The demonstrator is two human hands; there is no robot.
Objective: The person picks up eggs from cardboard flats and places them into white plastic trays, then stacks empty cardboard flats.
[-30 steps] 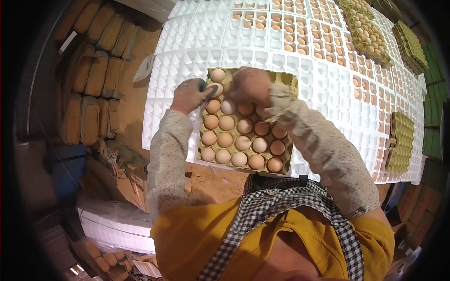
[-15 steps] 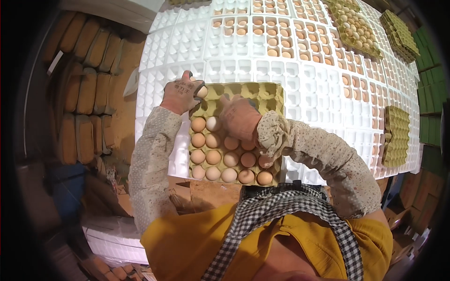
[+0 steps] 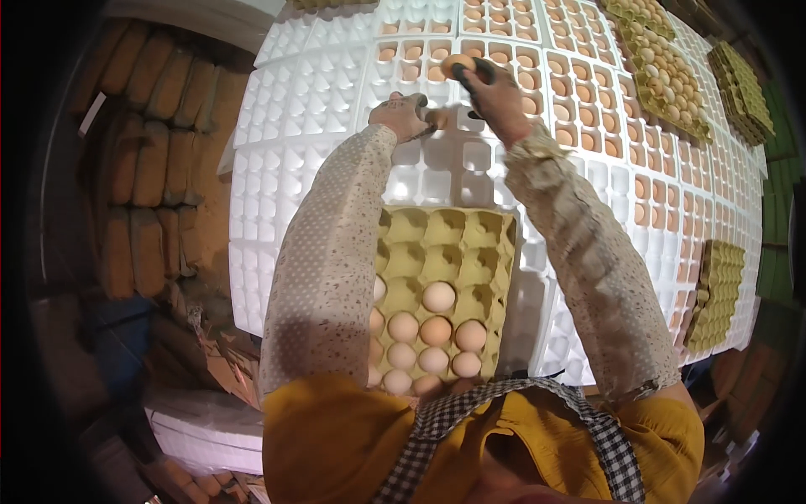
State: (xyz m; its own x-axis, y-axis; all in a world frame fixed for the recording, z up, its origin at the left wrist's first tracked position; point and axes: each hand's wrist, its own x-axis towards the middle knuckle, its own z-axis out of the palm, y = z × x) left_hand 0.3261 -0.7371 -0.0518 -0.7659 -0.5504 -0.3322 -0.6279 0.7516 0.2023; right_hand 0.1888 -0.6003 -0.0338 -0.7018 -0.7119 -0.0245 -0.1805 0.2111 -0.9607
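Observation:
My right hand (image 3: 497,99), in a dark-tipped glove, is closed on a brown egg (image 3: 456,65) and holds it above the white foam trays. To its left, my left hand (image 3: 401,116) is closed round another egg (image 3: 436,119), partly hidden by the fingers, just over the empty cups of a white foam tray (image 3: 420,181). Close to my body lies a yellowish pulp egg tray (image 3: 504,244). Its far rows hold no eggs, while several eggs (image 3: 436,330) sit in the near rows. My left sleeve covers the tray's left side.
White foam trays cover the table, many holding brown eggs (image 3: 562,88). A pulp tray piled with eggs (image 3: 667,80) stands at the far right, beside stacked pulp trays (image 3: 740,92). Another pulp stack (image 3: 715,294) is on the right. Filled sacks (image 3: 151,160) lie left of the table.
Both hands have moved away from the pulp tray toward the far foam trays, each with an egg. The view has shifted, and fewer eggs show in the pulp tray.

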